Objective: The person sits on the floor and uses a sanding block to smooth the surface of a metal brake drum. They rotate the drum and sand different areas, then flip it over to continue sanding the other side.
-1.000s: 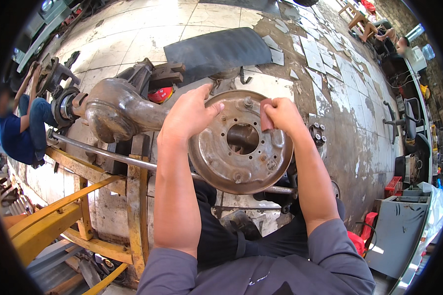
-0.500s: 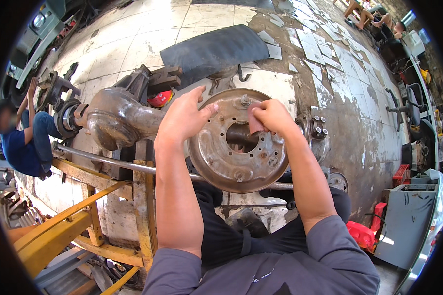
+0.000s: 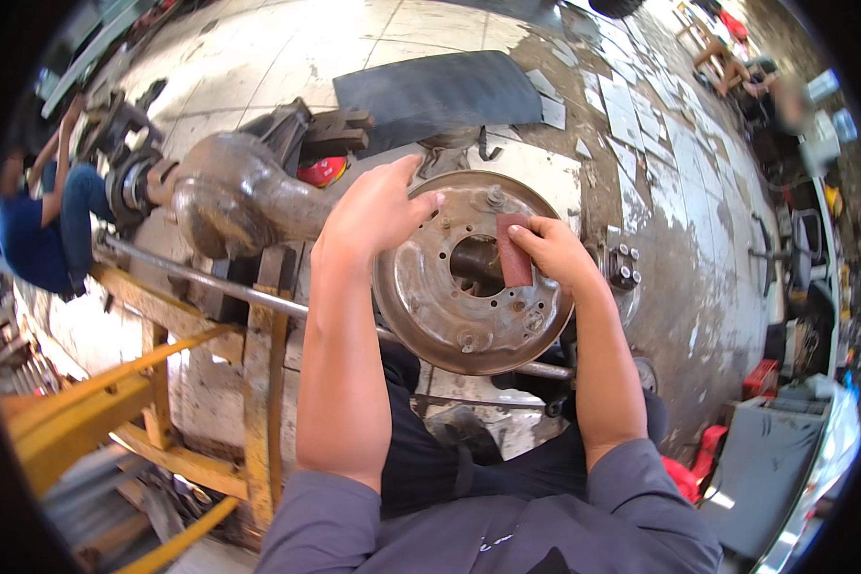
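Observation:
In front of me stands a round, worn metal brake backing plate (image 3: pixel 416 292), tilted toward me, with a large centre hole ringed by small bolt holes. My right hand (image 3: pixel 552 247) pinches a reddish-brown rectangle of sandpaper (image 3: pixel 515 263) between thumb and fingers, over the plate's right half beside the hole. The sandpaper's lower edge overlaps the hole; whether it touches the metal I cannot tell. At the plate's upper left rim is my left hand (image 3: pixel 378 212), thumb and fingers apart and holding nothing. Its underside is hidden.
A rusty axle housing (image 3: pixel 230 196) extends left from behind the plate. Below it run a metal rod (image 3: pixel 201 275) and a yellow frame (image 3: pixel 263 402). A dark curved panel (image 3: pixel 440 91) lies on the floor beyond. Another person (image 3: pixel 43 220) crouches far left; a grey cabinet (image 3: pixel 765 478) stands right.
My right hand has drawn slightly down and turned, and the sandpaper now shows as a long flat strip. The whole view has shifted a little; my left hand stays by the rim.

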The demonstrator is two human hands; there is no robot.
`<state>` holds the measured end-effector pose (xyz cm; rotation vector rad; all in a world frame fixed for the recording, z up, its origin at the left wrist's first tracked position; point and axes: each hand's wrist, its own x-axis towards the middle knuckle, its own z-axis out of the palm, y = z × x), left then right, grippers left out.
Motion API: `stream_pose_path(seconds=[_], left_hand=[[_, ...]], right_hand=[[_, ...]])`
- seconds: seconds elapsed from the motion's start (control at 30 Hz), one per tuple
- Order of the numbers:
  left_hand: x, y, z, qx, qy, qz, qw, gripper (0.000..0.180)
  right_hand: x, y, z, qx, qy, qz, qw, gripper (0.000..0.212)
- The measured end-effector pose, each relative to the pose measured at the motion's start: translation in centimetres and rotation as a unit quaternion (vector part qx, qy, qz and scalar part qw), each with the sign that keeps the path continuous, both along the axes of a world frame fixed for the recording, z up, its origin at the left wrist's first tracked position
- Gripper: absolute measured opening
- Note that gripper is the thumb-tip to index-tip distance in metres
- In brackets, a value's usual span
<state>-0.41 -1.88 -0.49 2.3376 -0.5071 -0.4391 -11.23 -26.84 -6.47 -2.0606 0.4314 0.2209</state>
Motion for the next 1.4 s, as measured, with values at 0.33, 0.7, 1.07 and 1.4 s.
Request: stream_pose_path(seconds=[0.33,0.7,1.07,1.4], left_hand=[[1.0,0.4,-1.3,0.044,0.043,-0.010,0.998,0.072],[0.7,0.3,-0.1,0.043,0.083,-0.019,0.995,0.065],[0.3,2.3,0.7,0.053,0.062,0.020,0.997,0.061],[-0.2,1.4,1.0,0.048,0.068,0.006,0.997,0.063]], right_hand=[[-1.8,1.0,-0.5,0.166,-0.028,-0.091,0.982,0.036],[1.6,2.2,-0.8,-0.439,-0.216,0.123,0.863,0.015],[3.8,1.5,-3.9,-0.537,-0.333,0.201,0.749,0.010],[4.1,1.8,-3.4,-0.548,-0.290,0.232,0.750,0.009]])
